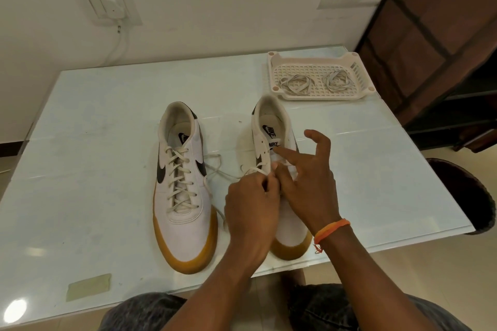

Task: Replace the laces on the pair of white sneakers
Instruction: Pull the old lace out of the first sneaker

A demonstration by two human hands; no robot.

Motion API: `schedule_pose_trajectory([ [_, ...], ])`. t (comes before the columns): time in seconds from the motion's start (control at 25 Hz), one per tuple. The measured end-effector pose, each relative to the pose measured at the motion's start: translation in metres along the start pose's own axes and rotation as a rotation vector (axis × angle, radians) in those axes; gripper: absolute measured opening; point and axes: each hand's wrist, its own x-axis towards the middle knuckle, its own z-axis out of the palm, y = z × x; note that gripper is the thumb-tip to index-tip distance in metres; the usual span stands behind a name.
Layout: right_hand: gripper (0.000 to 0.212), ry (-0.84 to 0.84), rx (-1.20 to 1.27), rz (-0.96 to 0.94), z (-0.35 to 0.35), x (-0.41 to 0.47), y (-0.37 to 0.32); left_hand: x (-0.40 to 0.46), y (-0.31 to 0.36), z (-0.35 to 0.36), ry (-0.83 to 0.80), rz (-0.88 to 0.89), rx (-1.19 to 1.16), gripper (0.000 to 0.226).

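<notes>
From my head view, both sneakers stand side by side near the front edge of the surface (94, 115), toes toward me. The left sneaker (183, 185) is fully laced, its loose ends trailing toward the middle. My hands meet over the right sneaker (271, 126), whose upper eyelets look bare. My left hand (252, 212) is closed in a pinch on the lace (251, 170) at the shoe's midsection; my right hand (309, 177) is partly open, forefinger pointing at the tongue, thumb beside the pinch, and whether it grips anything I cannot tell. Two coiled laces (295, 84) lie in the white tray (271, 62) at the far right corner. I judge the risk is the lace tip slipping from my pinch, or a hard tug dragging the unsteadied shoe.
</notes>
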Motion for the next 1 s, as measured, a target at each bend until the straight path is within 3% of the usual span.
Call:
schedule_pose_trajectory([
  [0.16,0.005,-0.067,-0.088,0.014,-0.004,0.005,0.006,-0.001,0.004,0.007,-0.011,-0.022,0.003,0.033],
  [0.24,0.007,0.005,-0.017,0.063,-0.004,0.01,0.009,-0.001,0.004,0.005,-0.025,-0.023,0.011,0.032],
  [0.32,0.01,0.181,0.231,0.246,-0.005,0.015,0.015,-0.001,0.005,0.004,-0.031,-0.015,-0.005,0.033],
  [0.4,0.015,0.368,0.657,0.556,-0.014,0.022,0.02,-0.001,0.006,0.003,-0.031,-0.015,-0.024,0.035],
  [0.48,0.016,0.375,0.759,0.705,-0.022,0.024,0.023,-0.001,0.006,0.002,-0.03,-0.015,-0.023,0.035],
  [0.56,0.016,0.277,0.431,0.496,-0.023,0.021,0.019,0.001,0.006,0.002,-0.037,-0.004,-0.008,0.035],
  [0.64,0.041,0.129,0.128,0.126,-0.016,0.016,0.013,0.001,0.006,0.002,-0.046,0.003,-0.009,0.032],
  [0.72,0.03,-0.006,-0.024,-0.053,-0.007,0.012,0.01,0.002,0.007,0.001,-0.057,-0.006,0.002,0.03],
  [0.84,0.008,-0.082,-0.128,-0.029,-0.002,0.009,0.012,0.004,0.007,0.001,-0.063,-0.016,0.026,0.032],
  [1.0,0.006,0.195,-0.058,0.055,-0.012,0.019,0.015,0.003,0.009,-0.001,-0.077,-0.027,0.003,0.032],
])
